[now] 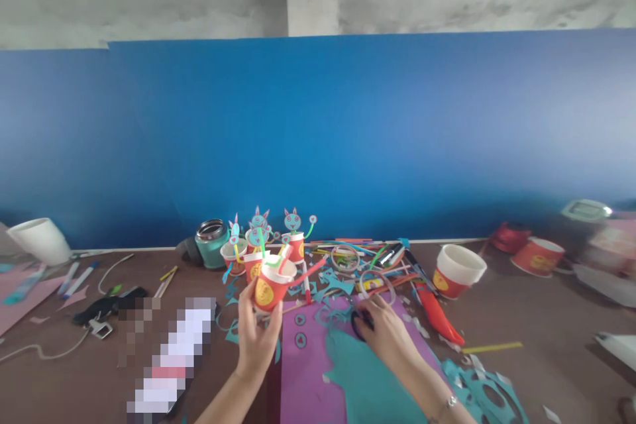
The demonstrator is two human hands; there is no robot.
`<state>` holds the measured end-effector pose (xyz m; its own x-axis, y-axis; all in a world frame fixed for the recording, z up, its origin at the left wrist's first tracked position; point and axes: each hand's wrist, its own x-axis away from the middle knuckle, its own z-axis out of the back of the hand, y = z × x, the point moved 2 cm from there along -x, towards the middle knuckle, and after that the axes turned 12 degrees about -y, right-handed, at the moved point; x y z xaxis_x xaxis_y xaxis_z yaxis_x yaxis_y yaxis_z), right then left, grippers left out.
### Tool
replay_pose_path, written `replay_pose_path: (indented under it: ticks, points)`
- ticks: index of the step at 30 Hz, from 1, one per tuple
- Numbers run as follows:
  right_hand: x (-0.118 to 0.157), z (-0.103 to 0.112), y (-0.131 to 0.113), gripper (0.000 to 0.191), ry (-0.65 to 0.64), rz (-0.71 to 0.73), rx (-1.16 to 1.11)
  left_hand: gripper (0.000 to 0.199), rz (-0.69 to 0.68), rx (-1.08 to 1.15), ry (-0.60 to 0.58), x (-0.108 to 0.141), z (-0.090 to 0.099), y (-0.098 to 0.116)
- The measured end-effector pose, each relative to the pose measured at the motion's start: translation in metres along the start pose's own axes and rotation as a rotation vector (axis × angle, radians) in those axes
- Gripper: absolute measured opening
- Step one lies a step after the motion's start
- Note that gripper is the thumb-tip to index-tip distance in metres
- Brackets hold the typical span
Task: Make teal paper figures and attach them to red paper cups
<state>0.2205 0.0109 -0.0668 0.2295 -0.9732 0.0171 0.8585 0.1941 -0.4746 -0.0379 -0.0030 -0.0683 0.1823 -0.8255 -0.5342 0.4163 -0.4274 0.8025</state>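
Observation:
My left hand [259, 331] is wrapped round a red and white paper cup [271, 288], which has straws sticking out, one of them a red straw [309, 270] pointing right. Low over the sheets, my right hand [385, 331] has its fingers closed on the dark handles of scissors [358, 324]; the blades are hard to make out. Beneath it lie a purple sheet [308, 384] and a teal sheet [377, 377]. Two small round paper pieces [301, 340] with red marks rest on the purple one. Behind the held cup stand several cups topped with teal cat-like paper faces [293, 220].
Straws, pens and tape rings [345, 258] crowd the back middle among teal scraps. A red-handled tool [440, 315] and white-and-red cups [460, 271] are at right. To the left are a teal flask [212, 245], a phone [176, 358] and a cable [44, 348]. A blue partition [318, 139] rises behind.

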Motion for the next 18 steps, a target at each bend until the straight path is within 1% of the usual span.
replay_pose_path:
  ticks: [2, 4, 6, 8, 13, 18]
  points:
    - [-0.001, -0.003, 0.001, 0.02, -0.005, -0.032, 0.038, 0.053, -0.099, -0.128, -0.089, 0.004, -0.007, 0.006]
    - [-0.003, -0.005, 0.004, 0.024, 0.002, -0.053, 0.083, 0.054, -0.156, -0.23, -0.181, 0.008, -0.014, 0.01]
    - [-0.004, -0.007, 0.007, 0.027, 0.005, -0.057, 0.123, 0.057, -0.181, -0.289, -0.215, 0.011, -0.018, 0.011]
    - [-0.005, -0.009, 0.011, 0.029, 0.012, -0.057, 0.145, 0.061, -0.181, -0.327, -0.208, 0.012, -0.02, 0.01]
    - [-0.006, -0.011, 0.017, 0.038, 0.029, -0.057, 0.168, 0.065, -0.183, -0.413, -0.141, 0.009, -0.017, 0.008]
    - [-0.002, -0.007, 0.018, 0.042, 0.026, -0.122, 0.206, 0.062, -0.151, -0.476, -0.082, 0.008, -0.014, 0.01]
